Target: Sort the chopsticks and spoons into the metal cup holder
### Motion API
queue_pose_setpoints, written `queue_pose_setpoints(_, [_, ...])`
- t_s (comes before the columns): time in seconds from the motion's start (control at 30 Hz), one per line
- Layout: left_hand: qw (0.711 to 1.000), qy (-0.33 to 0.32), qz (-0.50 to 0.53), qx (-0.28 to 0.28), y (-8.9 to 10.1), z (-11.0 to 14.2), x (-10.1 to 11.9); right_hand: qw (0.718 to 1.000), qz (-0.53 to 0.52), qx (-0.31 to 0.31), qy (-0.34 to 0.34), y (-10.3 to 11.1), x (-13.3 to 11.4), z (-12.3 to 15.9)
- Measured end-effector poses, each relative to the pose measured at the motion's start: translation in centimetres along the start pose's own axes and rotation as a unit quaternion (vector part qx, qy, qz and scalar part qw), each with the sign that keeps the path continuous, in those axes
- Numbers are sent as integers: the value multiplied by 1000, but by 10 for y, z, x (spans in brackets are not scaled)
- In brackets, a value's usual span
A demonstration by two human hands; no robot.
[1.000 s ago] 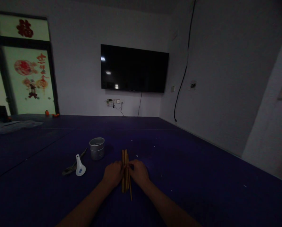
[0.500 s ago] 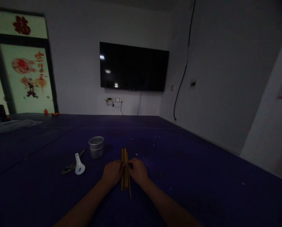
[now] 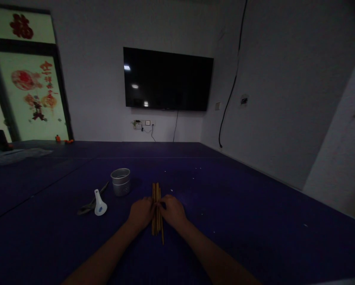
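Gripping a bundle of slim yellow-brown sticks (image 3: 157, 227) from both sides, with curled fingers of the left hand (image 3: 141, 213) and bent, pinching fingers of the right hand (image 3: 174, 213). Lying near and central on the dark blue flat surface (image 3: 239, 221), right of a round silver-grey metal cup (image 3: 121, 187) and a white spoon with a blue mark (image 3: 100, 207).

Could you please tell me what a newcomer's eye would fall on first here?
Probably the large black television on the far wall, and the red decorations on the bright door at left. Nearer, both hands pinch a bundle of thin sticks on the dark blue surface.
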State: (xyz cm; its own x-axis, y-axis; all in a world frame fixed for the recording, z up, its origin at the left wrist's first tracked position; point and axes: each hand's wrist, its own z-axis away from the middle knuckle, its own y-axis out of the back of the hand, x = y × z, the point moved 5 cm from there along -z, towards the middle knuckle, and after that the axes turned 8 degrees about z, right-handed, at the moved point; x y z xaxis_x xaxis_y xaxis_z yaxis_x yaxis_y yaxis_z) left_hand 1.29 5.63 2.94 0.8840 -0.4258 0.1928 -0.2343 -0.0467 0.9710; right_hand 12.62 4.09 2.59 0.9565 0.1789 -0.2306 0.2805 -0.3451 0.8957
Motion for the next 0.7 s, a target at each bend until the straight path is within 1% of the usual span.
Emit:
queue_pose_setpoints(0.13, [1000, 1, 5, -1, -1, -1, -1, 1000, -7, 5, 6, -2, 1, -1])
queue_pose_setpoints(0.33, [1000, -2, 6, 2, 0, 0, 0, 1000, -15, 0, -5, -2, 3, -1])
queue_pose_setpoints(0.7, [1000, -3, 3, 9, -1, 0, 1, 1000, -12, 8, 7, -4, 4, -2])
